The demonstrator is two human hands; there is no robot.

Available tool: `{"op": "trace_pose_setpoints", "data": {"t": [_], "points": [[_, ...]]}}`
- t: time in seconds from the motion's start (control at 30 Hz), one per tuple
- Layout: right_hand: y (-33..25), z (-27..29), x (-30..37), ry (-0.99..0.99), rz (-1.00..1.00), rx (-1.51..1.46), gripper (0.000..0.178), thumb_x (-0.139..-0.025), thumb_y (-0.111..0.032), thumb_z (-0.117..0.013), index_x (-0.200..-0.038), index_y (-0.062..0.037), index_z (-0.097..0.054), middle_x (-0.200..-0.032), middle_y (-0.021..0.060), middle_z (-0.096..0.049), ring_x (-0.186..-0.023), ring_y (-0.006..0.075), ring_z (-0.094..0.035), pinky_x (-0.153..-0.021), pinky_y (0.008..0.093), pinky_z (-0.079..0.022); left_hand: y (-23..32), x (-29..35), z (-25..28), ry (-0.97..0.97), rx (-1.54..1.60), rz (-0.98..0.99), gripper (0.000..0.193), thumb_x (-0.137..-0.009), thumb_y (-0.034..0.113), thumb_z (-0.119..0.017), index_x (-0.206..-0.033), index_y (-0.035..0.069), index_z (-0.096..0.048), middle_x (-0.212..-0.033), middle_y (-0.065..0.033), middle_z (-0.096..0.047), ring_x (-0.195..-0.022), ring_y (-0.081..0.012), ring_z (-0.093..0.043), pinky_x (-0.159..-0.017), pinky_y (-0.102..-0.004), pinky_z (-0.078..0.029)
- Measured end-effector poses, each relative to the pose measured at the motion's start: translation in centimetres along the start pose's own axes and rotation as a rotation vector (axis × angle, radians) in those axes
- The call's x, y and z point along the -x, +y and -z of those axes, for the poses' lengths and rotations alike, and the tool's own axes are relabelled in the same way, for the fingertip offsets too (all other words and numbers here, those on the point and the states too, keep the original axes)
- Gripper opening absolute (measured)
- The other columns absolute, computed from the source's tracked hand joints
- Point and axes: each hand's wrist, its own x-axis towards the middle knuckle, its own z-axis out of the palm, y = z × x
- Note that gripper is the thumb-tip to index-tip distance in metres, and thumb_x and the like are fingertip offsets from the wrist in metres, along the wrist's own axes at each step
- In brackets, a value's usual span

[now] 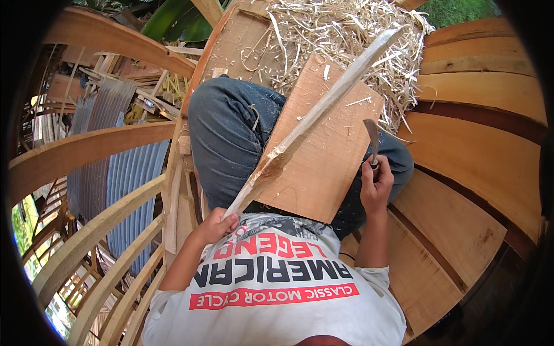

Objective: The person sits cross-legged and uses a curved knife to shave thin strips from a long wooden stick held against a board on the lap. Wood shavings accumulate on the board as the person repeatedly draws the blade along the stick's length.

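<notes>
My left hand (220, 225) is closed round the near end of a long, pale, roughly whittled stick (314, 122). The stick slants away to the upper right, across a flat wooden board (323, 167) that lies over my lap. A darker knot shows on the stick toward my hand. In my right hand (378, 183) is a knife with a curved blade (372, 137), gripped by its handle and pointing up and away. The blade is apart from the stick, beside the board's right edge. Most of the knife's handle is hidden by my fingers.
Curled wood shavings (340, 34) pile up beyond the board, with a few bits on it. Wooden slats (479, 135) stand to my right. At left, a slatted railing (92, 239) runs past blue corrugated sheets (135, 196) and scrap wood lower down.
</notes>
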Motion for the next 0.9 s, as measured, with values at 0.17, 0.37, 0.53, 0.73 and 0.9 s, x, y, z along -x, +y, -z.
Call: {"op": "trace_pose_setpoints", "data": {"t": [0.17, 0.37, 0.53, 0.73, 0.9], "points": [[-2.1, -3.2, 1.6, -0.124, 0.062, 0.118, 0.032, -0.090, -0.028, -0.063, -0.074, -0.0028, -0.051, -0.053, -0.0004, -0.036, -0.049, 0.0082, -0.035, -0.046, 0.0251, -0.028, -0.4, -0.8, 1.1, -0.128, 0.175, 0.082, 0.050, -0.098, 0.044, -0.046, -0.063, 0.008, -0.045, -0.055, 0.0034, -0.040, -0.046, -0.0066, -0.034, -0.044, -0.0232, -0.031], [-4.1, -5.3, 0.9, -0.196, 0.156, 0.528, 0.038, -0.081, -0.035, -0.072, -0.069, -0.0045, -0.053, -0.047, 0.0074, -0.048, -0.042, 0.0249, -0.052, -0.042, 0.0338, -0.040, -0.8, -1.0, 1.0, -0.123, 0.170, 0.039, 0.051, -0.097, 0.046, -0.047, -0.062, 0.008, -0.044, -0.054, 0.0029, -0.040, -0.046, -0.0067, -0.035, -0.044, -0.0231, -0.031], [-4.4, -5.5, -0.5, -0.173, 0.255, 0.736, 0.044, -0.080, -0.042, -0.071, -0.064, -0.0070, -0.051, -0.047, 0.0063, -0.051, -0.043, 0.0256, -0.055, -0.042, 0.0347, -0.042, -0.5, -1.1, 0.5, -0.038, 0.056, 0.009, 0.053, -0.097, 0.043, -0.048, -0.061, 0.005, -0.047, -0.053, 0.0009, -0.042, -0.051, -0.0086, -0.038, -0.050, -0.0266, -0.035], [-3.1, -5.0, -3.9, -0.075, 0.376, 0.946, 0.051, -0.075, -0.053, -0.071, -0.062, -0.0091, -0.049, -0.047, 0.0055, -0.050, -0.042, 0.0249, -0.054, -0.040, 0.0337, -0.040, -0.2, -1.3, -0.2, 0.052, -0.055, -0.075, 0.054, -0.097, 0.041, -0.048, -0.062, 0.000, -0.049, -0.053, -0.0016, -0.044, -0.056, -0.0095, -0.039, -0.054, -0.0307, -0.037], [1.8, -3.6, -8.0, 0.199, 0.095, 0.856, 0.061, -0.083, -0.058, -0.061, -0.062, -0.0009, -0.053, -0.051, 0.0155, -0.052, -0.049, 0.0352, -0.054, -0.049, 0.0437, -0.042, 0.2, -1.3, -0.3, 0.048, -0.047, -0.076, 0.055, -0.097, 0.042, -0.048, -0.062, -0.001, -0.049, -0.054, -0.0021, -0.044, -0.056, -0.0096, -0.040, -0.054, -0.0312, -0.037]]}}
